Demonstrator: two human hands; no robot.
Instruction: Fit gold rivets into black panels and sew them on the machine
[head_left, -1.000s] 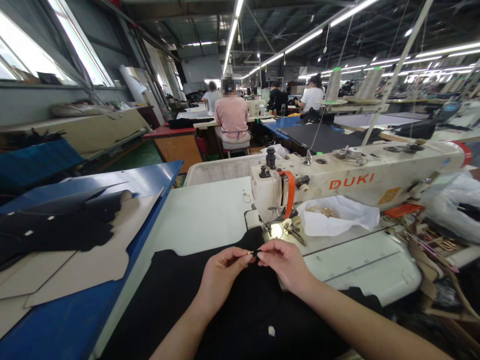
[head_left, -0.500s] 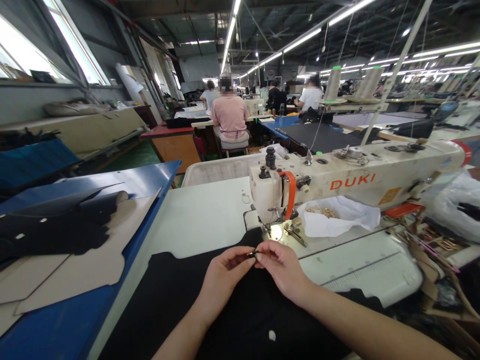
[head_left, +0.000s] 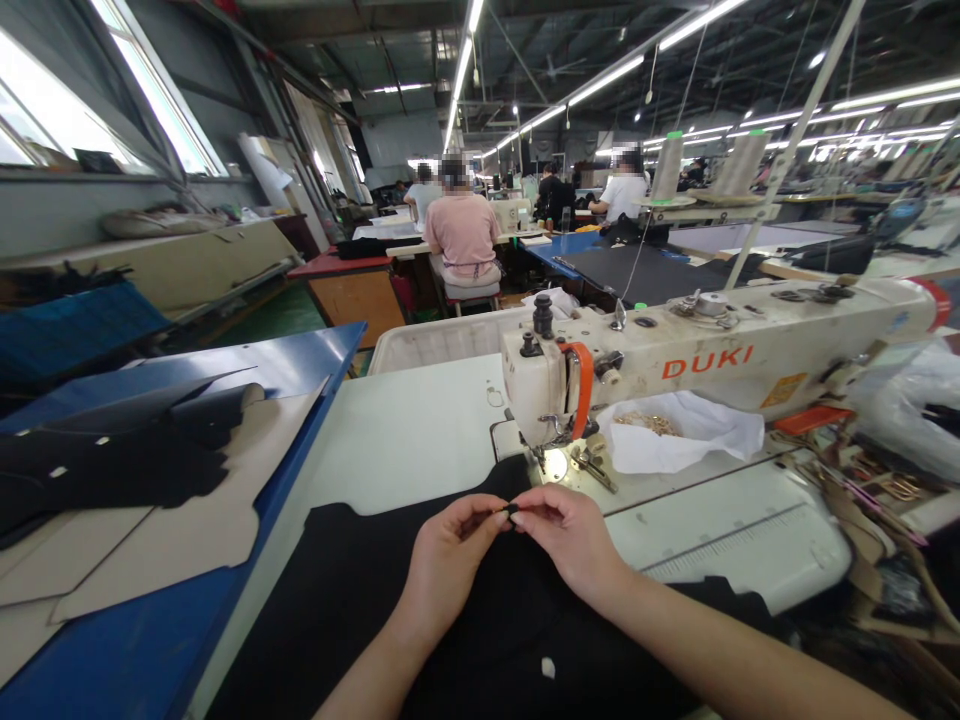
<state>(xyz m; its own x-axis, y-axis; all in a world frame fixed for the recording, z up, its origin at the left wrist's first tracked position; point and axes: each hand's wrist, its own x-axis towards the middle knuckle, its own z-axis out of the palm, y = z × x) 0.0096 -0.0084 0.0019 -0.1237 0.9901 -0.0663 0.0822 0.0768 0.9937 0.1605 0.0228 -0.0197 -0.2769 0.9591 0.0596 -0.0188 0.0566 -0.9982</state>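
Head view forward, downward; left hand [head_left: 444, 555], right hand [head_left: 576, 548] near.

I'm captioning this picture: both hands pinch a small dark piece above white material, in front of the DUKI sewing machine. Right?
Not quite: the head view shows that the material is black, not white. The rest stands: the left hand and right hand pinch a small dark piece above it, in front of the DUKI sewing machine.

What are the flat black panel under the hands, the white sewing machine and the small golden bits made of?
Flat black panel: probably fabric, from its dull surface, though leather's underside is possible.
White sewing machine: likely painted metal, with a smooth, smudged coat.
Small golden bits: perhaps metal, from their brassy colour.
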